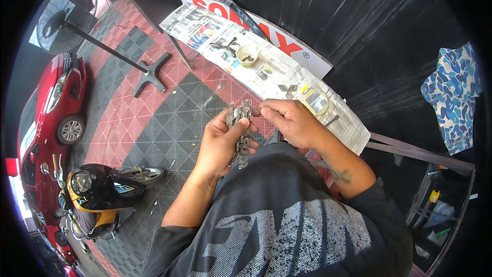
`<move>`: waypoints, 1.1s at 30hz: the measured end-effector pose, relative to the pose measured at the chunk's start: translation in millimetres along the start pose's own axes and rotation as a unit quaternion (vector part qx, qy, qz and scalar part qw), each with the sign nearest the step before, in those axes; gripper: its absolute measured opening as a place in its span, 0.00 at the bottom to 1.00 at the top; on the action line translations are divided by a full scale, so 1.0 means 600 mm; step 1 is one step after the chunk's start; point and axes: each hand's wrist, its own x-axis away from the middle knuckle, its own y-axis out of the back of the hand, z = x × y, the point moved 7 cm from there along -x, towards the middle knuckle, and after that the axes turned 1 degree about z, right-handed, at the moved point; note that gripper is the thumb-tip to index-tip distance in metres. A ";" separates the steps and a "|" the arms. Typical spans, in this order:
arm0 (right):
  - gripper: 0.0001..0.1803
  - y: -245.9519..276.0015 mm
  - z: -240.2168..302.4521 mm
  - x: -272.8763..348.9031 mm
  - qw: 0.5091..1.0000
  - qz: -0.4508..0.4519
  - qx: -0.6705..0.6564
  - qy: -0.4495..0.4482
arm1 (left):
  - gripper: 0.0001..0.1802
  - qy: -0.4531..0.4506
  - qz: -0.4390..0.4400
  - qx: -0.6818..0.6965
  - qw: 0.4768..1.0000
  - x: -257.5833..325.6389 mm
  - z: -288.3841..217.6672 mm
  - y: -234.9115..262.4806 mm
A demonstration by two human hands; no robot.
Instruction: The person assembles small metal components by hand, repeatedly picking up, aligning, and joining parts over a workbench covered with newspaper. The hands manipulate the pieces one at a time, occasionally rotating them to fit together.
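Observation:
My left hand (218,146) is closed around a long, narrow, jagged part (242,128), grey and shiny with several notches and openings. It stands roughly upright in front of my chest, the thumb across its face and fingertips showing behind it. Its exact kind cannot be made out. My right hand (292,120) is beside the part's upper end, thumb and forefinger pinched close to its edge. Whatever lies between those fingertips is too small or hidden to name.
A newspaper-covered bench (279,74) ahead bears a small bowl (247,56), a round yellowish lid or dish (316,102) and a dark tool (331,121). Leftward stand a pedestal fan (148,74), a red car (56,92) and a motorcycle (97,190). A metal-framed shelf (456,195) is at right.

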 end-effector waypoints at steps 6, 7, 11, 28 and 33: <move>0.14 0.005 0.071 0.031 0.964 -0.110 0.205 0.131 | 0.11 -0.025 -0.015 -0.046 0.998 -0.005 -0.005 0.003; 0.13 0.007 0.076 0.031 0.961 -0.111 0.215 0.136 | 0.11 -0.028 -0.014 -0.048 0.998 -0.003 -0.006 0.002; 0.11 0.009 0.079 0.029 0.950 -0.120 0.245 0.150 | 0.11 -0.033 -0.011 -0.050 0.998 0.002 -0.008 -0.005; 0.09 0.024 0.099 0.021 0.924 -0.083 0.332 0.171 | 0.13 -0.002 0.023 -0.048 0.999 0.012 -0.016 -0.001; 0.14 0.027 0.111 0.023 0.907 -0.112 0.357 0.193 | 0.12 -0.002 0.014 -0.043 0.999 0.011 -0.022 -0.002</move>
